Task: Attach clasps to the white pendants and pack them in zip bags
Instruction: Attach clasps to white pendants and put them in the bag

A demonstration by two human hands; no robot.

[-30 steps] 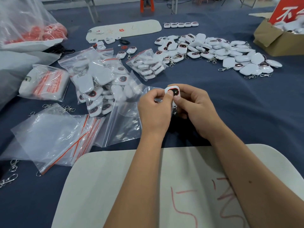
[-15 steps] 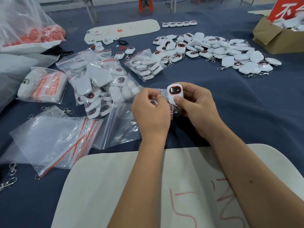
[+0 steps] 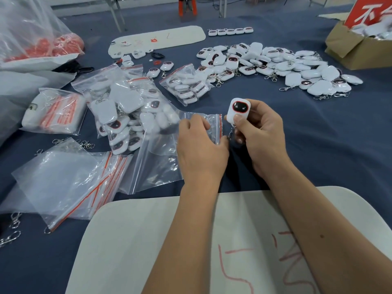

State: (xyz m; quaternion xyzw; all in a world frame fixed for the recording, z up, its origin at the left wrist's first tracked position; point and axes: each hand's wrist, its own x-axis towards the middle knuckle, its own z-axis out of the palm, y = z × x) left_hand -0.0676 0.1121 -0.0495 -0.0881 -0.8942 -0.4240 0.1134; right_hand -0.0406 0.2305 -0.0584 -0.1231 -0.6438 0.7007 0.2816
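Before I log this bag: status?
Right hand grips pendant, clasp hanging. Left hand pinches zip bag mouth. Pendant not yet inside.

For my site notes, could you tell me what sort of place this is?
Probably a small assembly and packing workshop: a loose pile of white pendants, filled zip bags and an open cardboard box on a cloth-covered table.

Work table under a blue cloth

A dark blue cloth (image 3: 318, 145) is spread over the table; grey metal legs (image 3: 115, 15) and a pale floor (image 3: 148, 3) are seen beyond its far edge.
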